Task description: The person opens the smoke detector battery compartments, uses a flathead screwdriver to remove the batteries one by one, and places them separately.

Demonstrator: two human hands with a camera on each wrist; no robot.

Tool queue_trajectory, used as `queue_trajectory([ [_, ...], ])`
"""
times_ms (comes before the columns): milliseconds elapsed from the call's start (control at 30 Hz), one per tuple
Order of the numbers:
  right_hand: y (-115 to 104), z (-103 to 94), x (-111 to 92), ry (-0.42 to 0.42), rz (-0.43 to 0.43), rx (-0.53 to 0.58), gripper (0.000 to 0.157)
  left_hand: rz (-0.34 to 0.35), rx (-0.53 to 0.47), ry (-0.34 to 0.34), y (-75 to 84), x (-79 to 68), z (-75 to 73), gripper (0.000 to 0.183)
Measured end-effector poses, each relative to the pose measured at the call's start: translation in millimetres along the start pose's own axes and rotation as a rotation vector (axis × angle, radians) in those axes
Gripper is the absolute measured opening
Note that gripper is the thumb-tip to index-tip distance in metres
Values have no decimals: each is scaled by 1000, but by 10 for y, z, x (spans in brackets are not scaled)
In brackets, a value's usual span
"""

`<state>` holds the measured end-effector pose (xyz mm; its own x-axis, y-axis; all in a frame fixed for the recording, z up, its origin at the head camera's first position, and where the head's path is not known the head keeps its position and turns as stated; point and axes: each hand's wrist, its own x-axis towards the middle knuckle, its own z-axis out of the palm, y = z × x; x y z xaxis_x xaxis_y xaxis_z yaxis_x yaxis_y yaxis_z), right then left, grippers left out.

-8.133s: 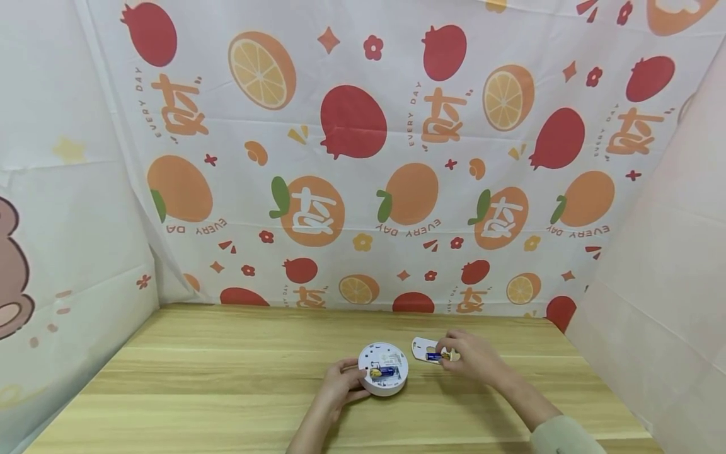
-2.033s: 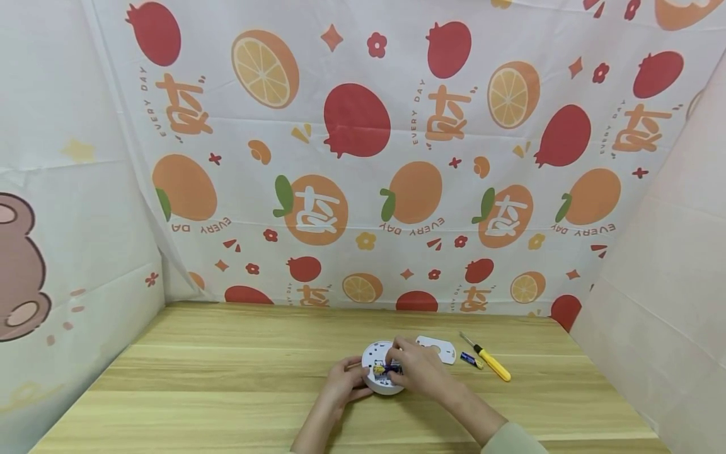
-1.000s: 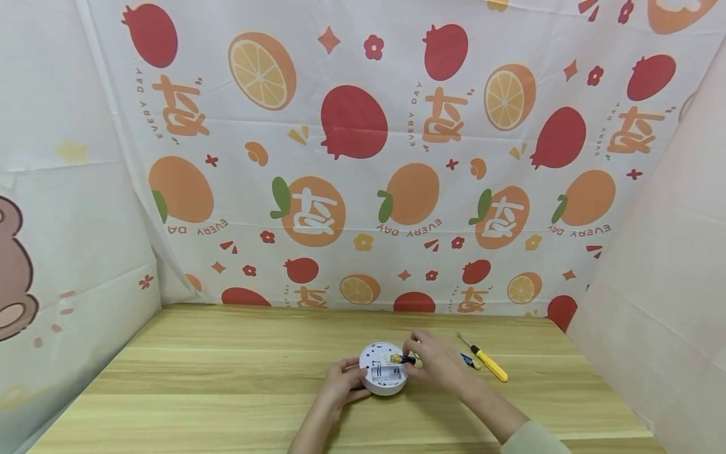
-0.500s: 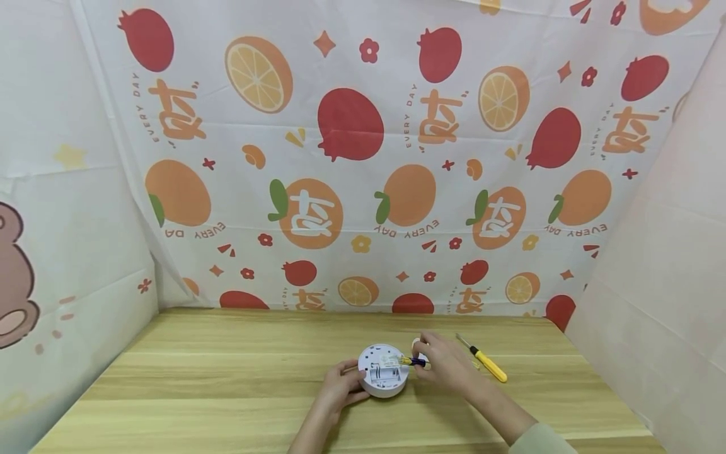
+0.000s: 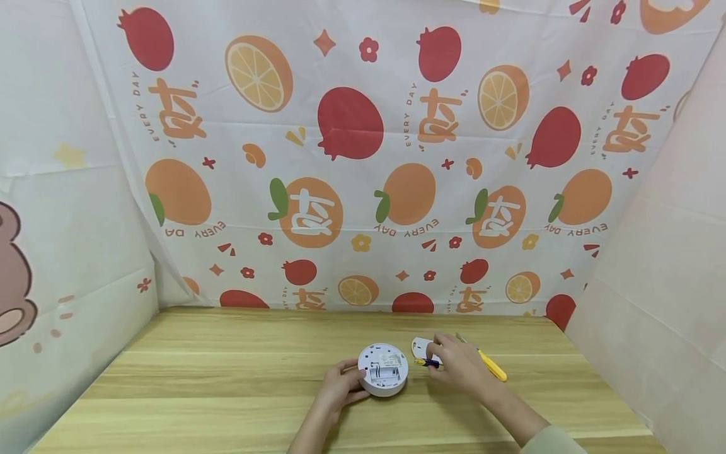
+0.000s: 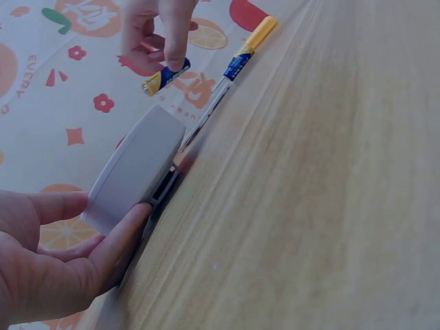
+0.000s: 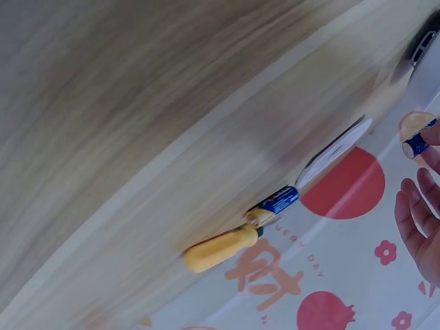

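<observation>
My left hand (image 5: 338, 386) holds the rim of a round white smoke detector (image 5: 390, 357), thumb on one side and fingers on the other. Its back faces up, and the battery compartment (image 5: 386, 373) is bare. To the right of it, my right hand (image 5: 460, 366) pinches a blue-and-yellow AA battery (image 5: 428, 362) just in front of a white mounting plate (image 5: 420, 345). In the left wrist view the held battery (image 6: 165, 77) hangs tilted from the fingertips. A second battery (image 7: 275, 201) lies on the table in the right wrist view, hidden behind the right hand in the head view.
A screwdriver with a yellow handle (image 5: 492, 366) lies right of the plate, its handle close to the loose battery. The wooden table (image 5: 227, 378) ends at a fruit-print cloth (image 5: 351, 252) behind, with pale cloth walls at both sides.
My right hand has lifted the second battery out of the compartment and carried it right, towards the plate. The first battery, held earlier, was set on the table. The left hand keeps its hold.
</observation>
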<state>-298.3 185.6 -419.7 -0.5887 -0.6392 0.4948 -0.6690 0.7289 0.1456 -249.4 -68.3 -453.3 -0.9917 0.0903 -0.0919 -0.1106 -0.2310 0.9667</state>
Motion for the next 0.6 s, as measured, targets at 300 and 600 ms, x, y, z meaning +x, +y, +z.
queue_trajectory([
  [300, 110, 16, -110, 34, 14, -23, 22, -3, -13, 2, 7, 2, 5, 49],
  [600, 213, -4, -200, -26, 69, -9, 22, 1, -23, -2, 1, 0, -11, 48],
])
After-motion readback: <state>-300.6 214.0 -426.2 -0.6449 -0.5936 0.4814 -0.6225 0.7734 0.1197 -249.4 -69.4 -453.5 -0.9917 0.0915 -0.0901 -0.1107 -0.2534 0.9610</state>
